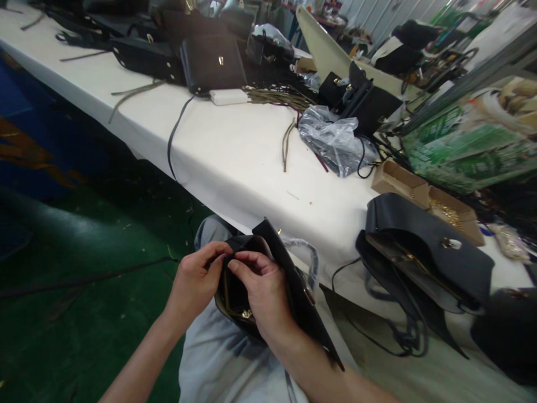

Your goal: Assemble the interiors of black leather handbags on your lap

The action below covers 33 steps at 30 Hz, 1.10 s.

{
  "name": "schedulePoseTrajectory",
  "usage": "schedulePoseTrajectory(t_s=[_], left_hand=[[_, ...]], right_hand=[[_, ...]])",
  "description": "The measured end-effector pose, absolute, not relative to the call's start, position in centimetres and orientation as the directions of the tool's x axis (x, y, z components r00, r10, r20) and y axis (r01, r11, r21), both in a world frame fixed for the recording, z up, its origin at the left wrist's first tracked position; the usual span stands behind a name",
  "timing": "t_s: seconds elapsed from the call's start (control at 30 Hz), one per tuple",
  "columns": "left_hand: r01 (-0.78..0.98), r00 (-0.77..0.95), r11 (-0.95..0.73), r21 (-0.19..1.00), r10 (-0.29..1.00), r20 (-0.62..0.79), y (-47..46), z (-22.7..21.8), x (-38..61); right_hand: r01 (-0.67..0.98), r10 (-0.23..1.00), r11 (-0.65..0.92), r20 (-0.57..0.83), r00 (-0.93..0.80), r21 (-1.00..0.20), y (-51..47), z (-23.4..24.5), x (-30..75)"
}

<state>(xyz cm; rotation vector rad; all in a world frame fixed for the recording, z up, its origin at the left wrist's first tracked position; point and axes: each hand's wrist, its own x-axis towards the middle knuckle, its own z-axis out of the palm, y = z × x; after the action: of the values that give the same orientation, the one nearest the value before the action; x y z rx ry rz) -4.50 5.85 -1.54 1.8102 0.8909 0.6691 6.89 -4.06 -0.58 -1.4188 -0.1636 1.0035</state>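
Note:
A black handbag (237, 291) rests on my lap with its mouth open, and its dark flap (296, 282) is folded back to the right. Gold-coloured metal shows at the opening. My left hand (200, 275) is closed in a pinch at the bag's far left edge. Close beside it, the thumb and fingers of my right hand (265, 282) pinch the same edge, with that forearm lying across the bag. Whatever small part sits between the fingertips is hidden. Clear plastic wrap covers a looped handle (314, 263) beyond the flap.
A long white table (247, 151) runs across ahead. Several black bags (213, 64) stand at its back left. Crumpled clear plastic (335, 143) lies farther right, near cardboard boxes (398, 182) with small gold pieces. Another black handbag (436, 246) sits on the right, its straps hanging down.

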Motion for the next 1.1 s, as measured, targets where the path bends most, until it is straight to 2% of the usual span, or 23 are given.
schedulePoseTrajectory(t_s=[0.23, 0.5, 0.77, 0.9, 1.1], left_hand=[[0.278, 0.563, -0.243, 0.929, 0.825, 0.047, 5.6, -1.7, -4.6], [0.275, 0.563, -0.242, 0.93, 0.825, 0.048, 5.6, -1.5, -4.4], [0.23, 0.572, -0.274, 0.934, 0.814, 0.098, 5.7, -1.1, -4.2], [0.145, 0.659, -0.368, 0.918, 0.728, 0.188, 5.9, -0.6, -4.0], [0.202, 0.759, -0.446, 0.872, 0.634, 0.148, 6.3, -0.4, -4.2]], right_hand=[[-0.471, 0.707, -0.155, -0.431, 0.561, -0.868, -3.9, -0.3, 7.0], [-0.333, 0.696, -0.21, -0.379, 0.609, -0.92, -3.8, -0.1, 7.2], [-0.005, 0.755, -0.246, -0.195, 0.626, -0.969, -4.6, 0.4, 8.0], [-0.088, 0.762, -0.261, -0.261, 0.592, -0.961, -5.1, 0.0, 8.6], [-0.184, 0.782, -0.229, -0.293, 0.55, -0.956, -5.4, -1.1, 9.3]])
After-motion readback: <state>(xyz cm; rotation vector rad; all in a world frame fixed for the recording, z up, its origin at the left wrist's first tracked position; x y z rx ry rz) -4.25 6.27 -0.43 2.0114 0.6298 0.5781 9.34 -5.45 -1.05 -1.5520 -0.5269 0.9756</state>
